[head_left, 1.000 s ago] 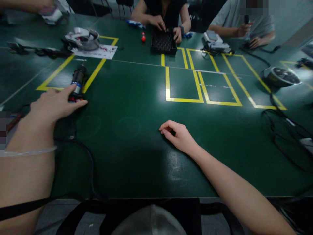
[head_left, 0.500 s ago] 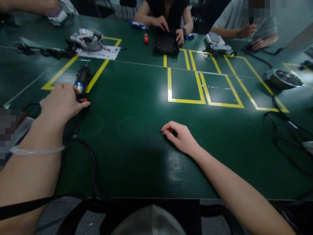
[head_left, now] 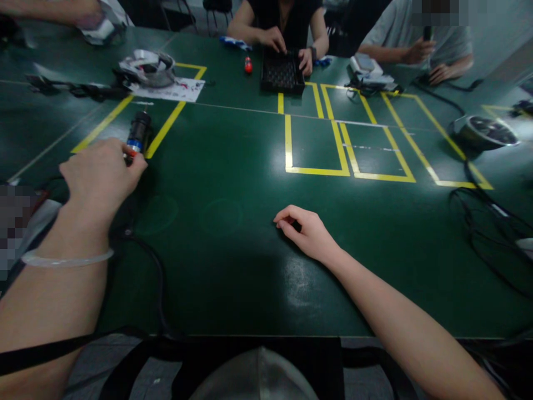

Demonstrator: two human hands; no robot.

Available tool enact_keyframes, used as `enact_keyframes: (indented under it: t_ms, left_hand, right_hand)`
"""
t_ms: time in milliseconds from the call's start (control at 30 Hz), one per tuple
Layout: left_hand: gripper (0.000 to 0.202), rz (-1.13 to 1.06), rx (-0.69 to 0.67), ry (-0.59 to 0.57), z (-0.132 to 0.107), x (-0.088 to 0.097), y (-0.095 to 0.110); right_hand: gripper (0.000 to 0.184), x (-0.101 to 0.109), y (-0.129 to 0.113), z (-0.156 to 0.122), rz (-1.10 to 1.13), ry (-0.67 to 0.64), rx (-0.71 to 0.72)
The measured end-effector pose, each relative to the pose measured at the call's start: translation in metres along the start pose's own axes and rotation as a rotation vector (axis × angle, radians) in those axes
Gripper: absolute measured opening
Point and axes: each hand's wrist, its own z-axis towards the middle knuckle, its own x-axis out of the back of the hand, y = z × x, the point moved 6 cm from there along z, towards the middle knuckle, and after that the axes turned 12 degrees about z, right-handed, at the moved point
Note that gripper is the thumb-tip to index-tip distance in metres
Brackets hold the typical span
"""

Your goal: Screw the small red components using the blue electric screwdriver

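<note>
On the left, my left hand (head_left: 102, 175) has its thumb and fingers closed round the lower end of an electric screwdriver (head_left: 139, 128). The screwdriver is black with a blue band, and its thin metal tip points away from me. A bit of red shows by my thumb, while my hand hides the rest of the handle. My right hand (head_left: 307, 230) rests on the green table (head_left: 233, 278) near the middle, fingers curled in to the thumb. Nothing shows in it.
Yellow tape outlines (head_left: 318, 171) mark the table. Across it, a person's hands are at a black tray (head_left: 283, 89), beside a small red object (head_left: 249, 65). Another person holds a dark object. A tape roll (head_left: 156, 75) lies on paper, a round metal dish (head_left: 485, 133) at right, near black cables (head_left: 474, 222).
My left thumb has drawn in against the screwdriver's lower end, and the left hand has shifted slightly. My right hand has stayed where it was.
</note>
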Motion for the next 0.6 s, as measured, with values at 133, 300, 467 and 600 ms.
enact_keyframes:
  t_ms: [133, 300, 467, 600]
  left_hand:
    - [0.055, -0.198, -0.186, 0.075, -0.018, 0.031, 0.038]
    - [0.034, -0.577, -0.687, 0.002, -0.072, 0.058, 0.117]
    - [0.024, -0.507, -1.006, -0.008, -0.12, 0.056, 0.167]
    - [0.019, -0.526, -1.04, -0.056, -0.126, 0.047, 0.173]
  right_hand:
    - [0.012, 0.0, 0.0, 0.001, 0.012, 0.005, 0.0]
    - [0.01, -0.001, 0.002, 0.0, 0.03, 0.004, -0.011]
    - [0.013, -0.006, -0.001, 0.0, 0.0, -0.035, 0.008]
    - [0.018, -0.012, -0.002, 0.0, -0.145, -0.092, -0.009]
